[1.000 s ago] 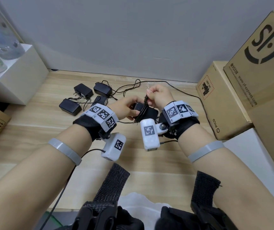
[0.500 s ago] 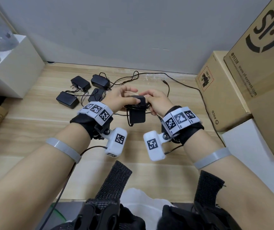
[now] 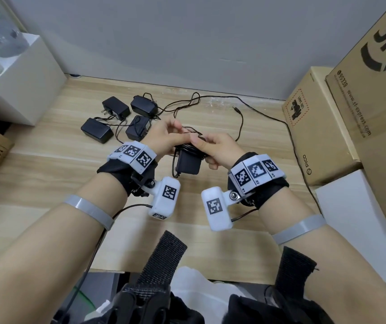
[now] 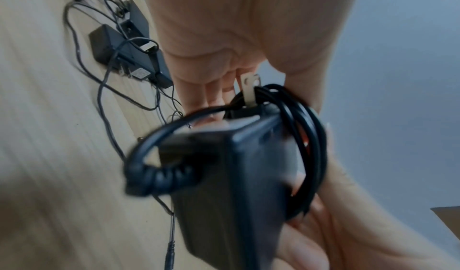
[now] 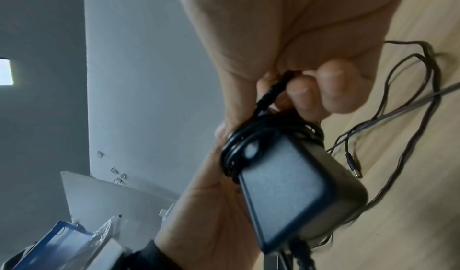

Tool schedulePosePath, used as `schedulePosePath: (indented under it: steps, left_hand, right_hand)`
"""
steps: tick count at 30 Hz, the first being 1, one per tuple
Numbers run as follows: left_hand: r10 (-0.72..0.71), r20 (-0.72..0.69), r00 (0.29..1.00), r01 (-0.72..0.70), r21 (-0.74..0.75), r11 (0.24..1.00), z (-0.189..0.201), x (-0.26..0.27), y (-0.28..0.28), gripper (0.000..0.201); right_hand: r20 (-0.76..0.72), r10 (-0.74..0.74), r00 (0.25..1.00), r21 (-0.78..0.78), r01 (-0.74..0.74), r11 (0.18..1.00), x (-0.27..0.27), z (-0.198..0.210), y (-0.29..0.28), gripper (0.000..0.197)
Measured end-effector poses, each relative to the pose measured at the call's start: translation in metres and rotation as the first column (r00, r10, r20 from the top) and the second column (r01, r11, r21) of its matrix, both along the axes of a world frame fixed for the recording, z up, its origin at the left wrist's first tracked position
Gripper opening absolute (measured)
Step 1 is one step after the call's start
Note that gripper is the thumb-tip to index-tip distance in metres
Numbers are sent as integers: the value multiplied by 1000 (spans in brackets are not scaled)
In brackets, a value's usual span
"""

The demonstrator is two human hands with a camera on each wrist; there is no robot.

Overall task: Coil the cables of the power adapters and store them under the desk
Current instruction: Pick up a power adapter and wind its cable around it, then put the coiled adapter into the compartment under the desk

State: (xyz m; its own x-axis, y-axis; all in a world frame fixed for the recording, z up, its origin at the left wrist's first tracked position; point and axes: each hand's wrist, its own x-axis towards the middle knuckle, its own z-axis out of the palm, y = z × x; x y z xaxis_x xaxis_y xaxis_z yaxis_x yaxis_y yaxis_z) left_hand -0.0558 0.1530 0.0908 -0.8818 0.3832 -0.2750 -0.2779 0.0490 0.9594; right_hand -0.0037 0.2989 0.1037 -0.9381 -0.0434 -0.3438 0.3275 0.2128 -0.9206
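Note:
A black power adapter hangs end-down between my hands above the wooden desk. Its cable is wound in several turns round the plug end, below a metal prong. My left hand grips the adapter's plug end, thumb against the coil. My right hand pinches the cable's end piece in curled fingers just above the coil. In the right wrist view the adapter fills the middle. Several other black adapters lie at the back left, cables tangled.
A loose cable with a barrel plug lies behind my hands; another runs along the cardboard boxes at the right. A white box stands at the back left, and the wall is close behind.
My right hand has come down from its raised position and brought the cable round the adapter's plug end. The adapter has turned to hang end-down, and my hands are closer together.

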Motion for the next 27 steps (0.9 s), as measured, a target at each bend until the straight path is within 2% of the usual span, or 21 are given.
schedulePosePath:
  steps: [2,5,7,9,12,14,18,22,27]
  left_hand:
    - [40,4,999,-40,4,999,-4,3,-2,31]
    - [123,32,992,-123,1,992,-10,12,-9,18]
    - [201,83,976,-202,7,979,-18,20,-21,15]
    - [235,158,959,-242,29,970,-27,31,-38,7]
    - [315,219,923,-333,50,941,-39,51,-66,23]
    - [387,223,895,-405,39,913,-44,65,-85,28]
    - [514,233,826,-529,4,848,-56,104,-132,30]
    - [644,278,712,-675,20,738,-72,164,-192,28]
    - [743,276,610,-772,-3,635,-90,249,-271,27]
  right_hand:
    - [24,16,1000,-29,-15,999,0,-5,-1,19]
    - [31,10,999,-60,-9,998,-4,-21,-7,23]
    - [25,1,1000,-85,1,996,-8,-34,-17,34]
    - [42,-7,999,-133,13,991,-10,-46,-32,34]
    - [75,-13,997,-261,32,965,-8,-60,-63,26]
    - [104,8,995,-293,23,956,-1,-68,-86,20]
    - [131,152,980,-277,-111,954,23,-82,-134,16]
    - [144,334,931,-247,-293,924,58,-95,-197,12]
    - [192,471,861,-340,-392,855,122,-114,-287,12]
